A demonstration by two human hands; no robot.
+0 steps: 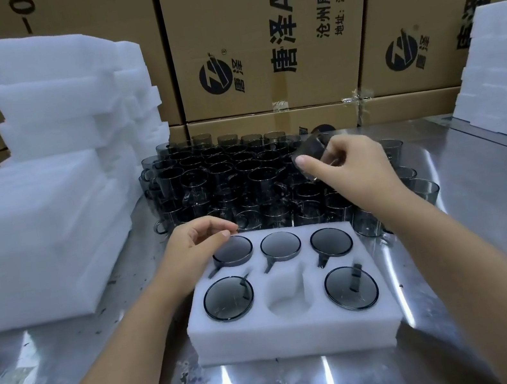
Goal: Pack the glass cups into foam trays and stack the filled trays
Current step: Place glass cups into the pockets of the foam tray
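Surface (74, 375): shiny metal, reaching from the near edge of the view under and all around the foam tray (294, 337), which sits at its middle.
Cardboard boxes (252, 39): a printed wall of them well beyond the foam tray, behind everything else.
Left foam stack (32, 230): white slabs piled to the left of the foam tray, with a taller, uneven pile (68, 89) rising behind them.
Right foam stack (502, 73): white slabs far to the right of and beyond the foam tray.
Loose glass cups (226, 179): smoky, handled, standing crowded together just beyond the foam tray's far edge.
Foam tray: white, six round pockets in two rows of three.
Seated cups (228, 297): five dark glass cups fill the tray's pockets, all three in the far row plus the near-left and near-right ones, handles tucked into side slots.
Right hand (349, 164): beyond the foam tray's far-right corner, above the loose glass cups, fingers gripping the held cup (312, 147), which is tilted.
Left hand (196, 239): at the foam tray's far-left corner, over the far-left seated cup, fingers curled with nothing held; contact with that cup cannot be told.
Empty pocket (286, 291): the near-row middle of the foam tray.
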